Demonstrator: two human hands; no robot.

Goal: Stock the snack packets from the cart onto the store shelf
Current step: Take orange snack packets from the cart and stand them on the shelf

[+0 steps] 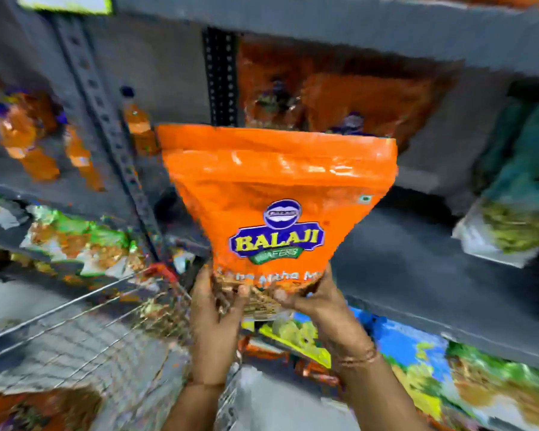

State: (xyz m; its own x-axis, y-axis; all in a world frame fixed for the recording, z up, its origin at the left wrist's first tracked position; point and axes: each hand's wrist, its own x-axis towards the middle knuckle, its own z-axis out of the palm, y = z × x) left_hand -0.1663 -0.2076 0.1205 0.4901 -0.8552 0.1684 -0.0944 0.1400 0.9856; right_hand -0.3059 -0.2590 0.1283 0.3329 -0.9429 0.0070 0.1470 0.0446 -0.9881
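The person holds an orange snack packet (277, 206) upright in the air in front of the grey shelf (417, 259), brand side facing them. Both hands grip its bottom edge: the left hand (213, 312) has its fingers (241, 290) clamped on the lower left corner, the right hand (321, 303) is pinched on the lower right. The wire cart (84, 321) stands low to the left, well below the packet.

This looks like the carrying step, packet lifted and not yet placed. Similar orange packets (339, 101) stand at the back of the shelf; the front edge ahead of them is bare. The next move probably calls for pushing the packet forward over that front edge, setting its base flat, then letting go with both hands.
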